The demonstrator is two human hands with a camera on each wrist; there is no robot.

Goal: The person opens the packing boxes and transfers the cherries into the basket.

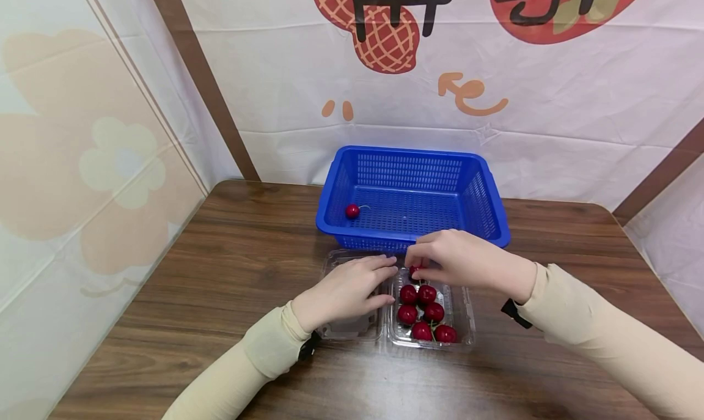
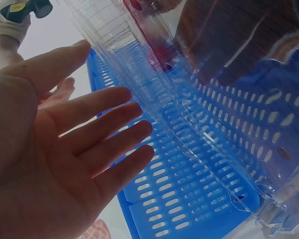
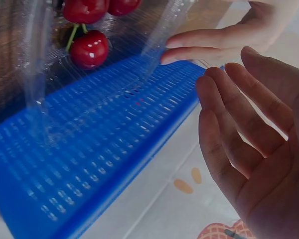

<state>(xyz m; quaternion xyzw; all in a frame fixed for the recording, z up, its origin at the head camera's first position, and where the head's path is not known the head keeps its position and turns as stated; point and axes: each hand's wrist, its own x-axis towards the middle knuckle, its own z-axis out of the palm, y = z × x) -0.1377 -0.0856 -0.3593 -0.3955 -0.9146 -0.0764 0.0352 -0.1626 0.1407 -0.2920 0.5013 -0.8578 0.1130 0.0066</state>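
A clear plastic clamshell box lies opened flat, its tray (image 1: 469,325) on the right holding several dark red cherries with green stems. Over the lid half (image 1: 352,331), my left hand (image 1: 349,290) spreads its fingers, the tips reaching to the tray's near side; its palm (image 2: 55,154) is bare in the left wrist view. At the tray's far end, my right hand (image 1: 453,258) hovers with thumb and fingers about the farthest cherry (image 1: 415,272). In the right wrist view that cherry (image 3: 89,49) sits apart from the relaxed fingers (image 3: 256,124).
A blue perforated basket (image 1: 412,153) stands right behind the box, with a single cherry (image 1: 352,211) at its left side. The wooden table (image 1: 231,273) runs back to a printed white curtain (image 1: 275,71).
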